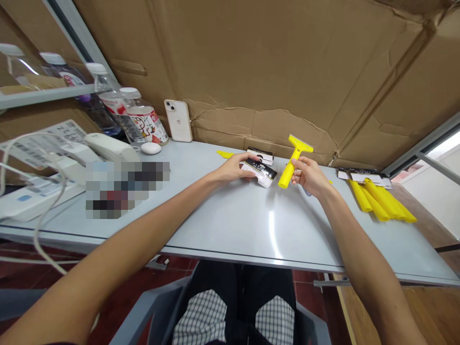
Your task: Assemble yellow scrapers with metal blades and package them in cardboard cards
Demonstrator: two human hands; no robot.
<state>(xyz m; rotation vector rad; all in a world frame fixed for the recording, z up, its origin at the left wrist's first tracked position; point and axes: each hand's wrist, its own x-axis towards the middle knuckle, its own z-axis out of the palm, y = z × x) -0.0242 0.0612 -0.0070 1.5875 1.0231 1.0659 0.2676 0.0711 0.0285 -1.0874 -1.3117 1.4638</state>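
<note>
My right hand (pixel 309 175) is closed round the handle of a yellow scraper (pixel 292 165), tilted with its wide head up and away from me. To its left, my left hand (pixel 237 167) grips a folded black-and-white card sleeve (pixel 265 173) between thumb and fingers. A gap separates the sleeve from the scraper. Behind the sleeve lies another black-and-white card (pixel 264 157). Part of a yellow piece (pixel 224 154) shows on the table just left of my left fingers. Something bluish sits partly hidden under my right hand.
Several yellow scrapers (pixel 384 201) with card sleeves on their heads lie at the table's right. A phone (pixel 178 120) leans against the cardboard wall (pixel 251 62). Bottles (pixel 147 117), a white mouse (pixel 151 148), a power strip (pixel 39 196) and cables crowd the left side.
</note>
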